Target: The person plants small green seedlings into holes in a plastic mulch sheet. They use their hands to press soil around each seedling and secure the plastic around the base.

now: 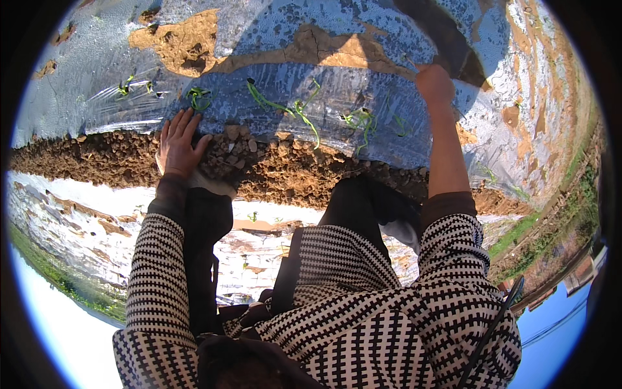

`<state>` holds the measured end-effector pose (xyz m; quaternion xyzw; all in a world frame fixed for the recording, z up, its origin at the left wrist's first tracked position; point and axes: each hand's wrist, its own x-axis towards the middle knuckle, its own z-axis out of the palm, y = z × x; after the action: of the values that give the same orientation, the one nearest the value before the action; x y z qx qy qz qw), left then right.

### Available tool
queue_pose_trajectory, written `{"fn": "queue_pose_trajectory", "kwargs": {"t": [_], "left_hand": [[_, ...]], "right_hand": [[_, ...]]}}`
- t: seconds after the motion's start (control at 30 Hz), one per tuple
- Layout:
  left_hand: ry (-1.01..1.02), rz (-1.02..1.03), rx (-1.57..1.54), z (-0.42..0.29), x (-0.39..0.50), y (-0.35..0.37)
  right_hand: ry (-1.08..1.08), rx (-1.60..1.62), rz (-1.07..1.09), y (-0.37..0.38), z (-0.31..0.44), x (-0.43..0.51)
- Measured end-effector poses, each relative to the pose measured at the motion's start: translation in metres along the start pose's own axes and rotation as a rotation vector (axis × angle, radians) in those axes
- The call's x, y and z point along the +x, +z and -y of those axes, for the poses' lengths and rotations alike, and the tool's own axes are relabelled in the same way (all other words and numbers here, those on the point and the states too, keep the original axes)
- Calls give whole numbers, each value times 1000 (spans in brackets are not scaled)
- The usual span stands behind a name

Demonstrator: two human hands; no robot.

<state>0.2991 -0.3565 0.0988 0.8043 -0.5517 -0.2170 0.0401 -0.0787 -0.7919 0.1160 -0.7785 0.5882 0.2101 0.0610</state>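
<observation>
My left hand (181,143) rests palm down where the plastic mulch film (233,114) meets the crumbly soil (286,170). Its fingers point up the bed and its thumb is spread; it holds nothing. Just beyond the fingertips is a green seedling (198,98). My right hand (435,83) is a fist, low over the film at the right end of a tan soil patch (335,48). A thin stick-like thing (409,60) juts from the fist; its kind is too small to tell. Between my hands lie limp long-leaved seedlings (302,114) and a leafy clump (362,120).
More seedlings (125,86) poke through holes in the film at the left. A dark strip (437,34) crosses the film beyond my right hand. Behind my legs (357,209) lies another film-covered bed (252,243). Grass (520,233) edges the field at the right.
</observation>
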Motion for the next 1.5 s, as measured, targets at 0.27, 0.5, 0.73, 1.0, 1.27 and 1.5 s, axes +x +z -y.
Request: {"fn": "queue_pose_trajectory", "kwargs": {"t": [0.27, 0.5, 0.73, 1.0, 1.27, 1.5], "left_hand": [[5, -4, -3, 0, 1, 1], [-6, 7, -20, 0, 0, -1], [-8, 3, -18, 3, 0, 1], [-14, 22, -16, 3, 0, 1], [-25, 14, -44, 3, -1, -1], [-29, 17, -40, 4, -2, 1]], "right_hand": [[29, 319, 110, 37, -27, 16], [559, 1482, 280, 56, -15, -5], [460, 1351, -52, 64, 44, -30], [-1, 454, -183, 62, 99, -27], [-84, 388, -193, 31, 131, -27], [-172, 452, -114, 15, 152, -1]]}}
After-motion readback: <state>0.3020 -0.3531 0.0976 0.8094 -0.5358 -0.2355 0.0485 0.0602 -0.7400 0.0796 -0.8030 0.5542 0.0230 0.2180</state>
